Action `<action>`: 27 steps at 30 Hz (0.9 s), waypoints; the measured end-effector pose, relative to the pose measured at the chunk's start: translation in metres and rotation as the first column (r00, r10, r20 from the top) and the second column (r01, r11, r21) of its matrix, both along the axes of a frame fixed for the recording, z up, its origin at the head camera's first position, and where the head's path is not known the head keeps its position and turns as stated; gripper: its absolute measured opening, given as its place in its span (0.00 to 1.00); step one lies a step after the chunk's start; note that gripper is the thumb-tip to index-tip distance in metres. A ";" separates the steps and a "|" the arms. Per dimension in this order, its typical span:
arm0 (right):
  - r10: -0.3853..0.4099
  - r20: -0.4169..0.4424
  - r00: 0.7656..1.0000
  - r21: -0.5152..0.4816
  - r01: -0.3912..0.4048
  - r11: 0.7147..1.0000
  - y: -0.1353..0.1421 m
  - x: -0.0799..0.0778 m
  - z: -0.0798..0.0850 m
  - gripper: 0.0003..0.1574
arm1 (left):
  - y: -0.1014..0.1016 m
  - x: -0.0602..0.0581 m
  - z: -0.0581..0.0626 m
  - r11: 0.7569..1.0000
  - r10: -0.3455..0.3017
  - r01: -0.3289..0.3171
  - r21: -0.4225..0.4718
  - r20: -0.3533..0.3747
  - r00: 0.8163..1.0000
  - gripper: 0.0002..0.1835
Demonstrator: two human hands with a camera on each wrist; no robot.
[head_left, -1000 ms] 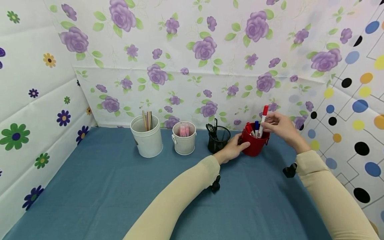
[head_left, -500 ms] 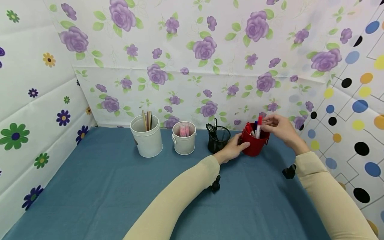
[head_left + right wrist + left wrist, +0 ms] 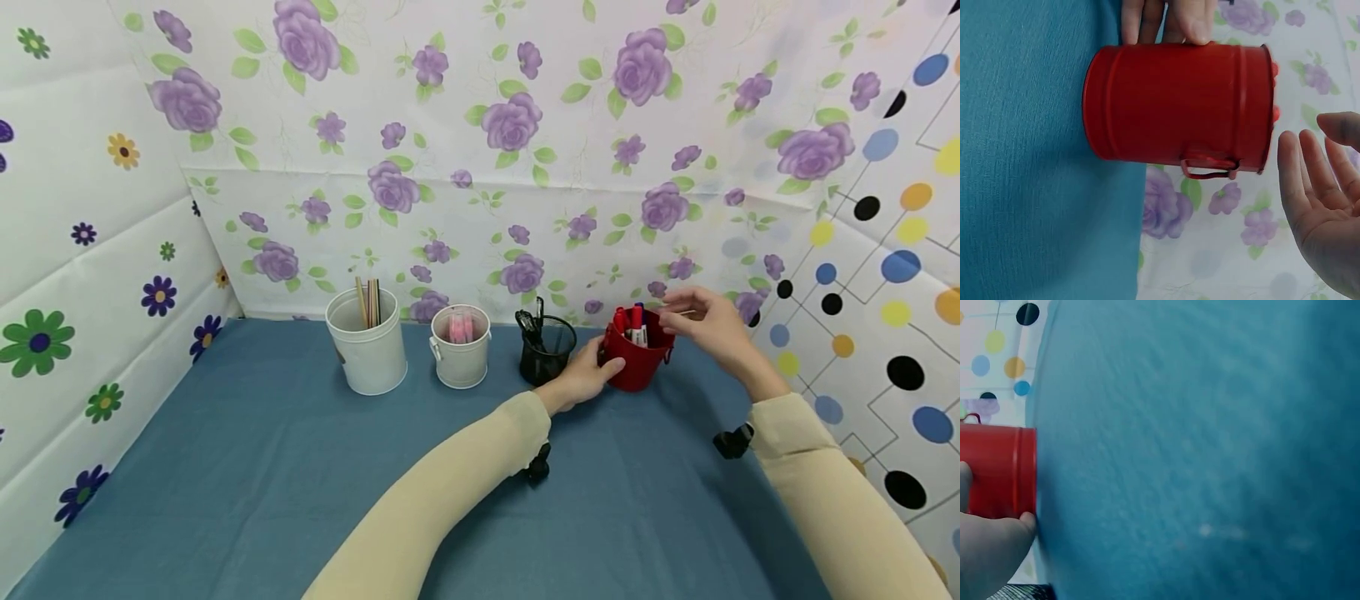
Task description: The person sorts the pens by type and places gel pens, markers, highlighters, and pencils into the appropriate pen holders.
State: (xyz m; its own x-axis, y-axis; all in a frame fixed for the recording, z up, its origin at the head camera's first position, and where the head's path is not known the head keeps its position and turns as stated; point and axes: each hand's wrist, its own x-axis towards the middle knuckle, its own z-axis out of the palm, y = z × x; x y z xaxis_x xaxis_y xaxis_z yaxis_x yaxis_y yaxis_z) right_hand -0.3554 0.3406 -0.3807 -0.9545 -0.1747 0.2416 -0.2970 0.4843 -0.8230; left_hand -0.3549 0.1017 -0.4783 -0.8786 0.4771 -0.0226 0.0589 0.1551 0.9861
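A small red metal bucket (image 3: 632, 367) stands upright at the back right with several capped markers (image 3: 637, 317) inside, red and blue caps showing. My left hand (image 3: 582, 377) grips its left side, thumb across the front, as the left wrist view also shows on the red wall (image 3: 997, 464). Just right of the rim hovers my right hand (image 3: 708, 330), holding nothing. In the right wrist view the fingers of that hand (image 3: 1329, 209) are spread loosely apart from the bucket (image 3: 1172, 103). Part of the left hand (image 3: 1169, 22) touches the bucket's far side there.
Left of the red bucket stand a black mesh pen cup (image 3: 543, 362) with black pens, a small white bucket (image 3: 461, 364) with pink items, and a larger white bucket (image 3: 371, 362) with thin sticks. Blue cloth (image 3: 300, 483) covers the table; patterned sheets (image 3: 480, 208) rise behind it.
A red-capped marker my right hand pinched has gone down into the red bucket and been let go. The right hand has drawn slightly right. My left hand stays on the bucket.
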 end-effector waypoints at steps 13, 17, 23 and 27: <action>-0.038 -0.078 0.996 0.133 0.048 0.990 0.001 0.039 0.017 0.21 | -0.017 0.022 0.026 0.986 -0.104 0.109 -0.125 0.049 0.993 0.38; -0.038 -0.119 0.992 0.207 0.062 0.976 0.002 0.052 0.021 0.19 | -0.032 0.036 0.032 0.974 -0.105 0.116 -0.194 0.067 0.992 0.42; -0.024 -0.155 0.988 0.254 0.064 0.965 -0.002 0.070 0.021 0.19 | -0.065 0.066 0.039 0.961 -0.172 0.175 -0.216 0.034 0.984 0.38; -0.026 -0.169 0.985 0.281 0.073 0.957 -0.007 0.080 0.020 0.21 | -0.097 0.086 0.047 0.962 -0.206 0.204 -0.182 0.006 0.979 0.36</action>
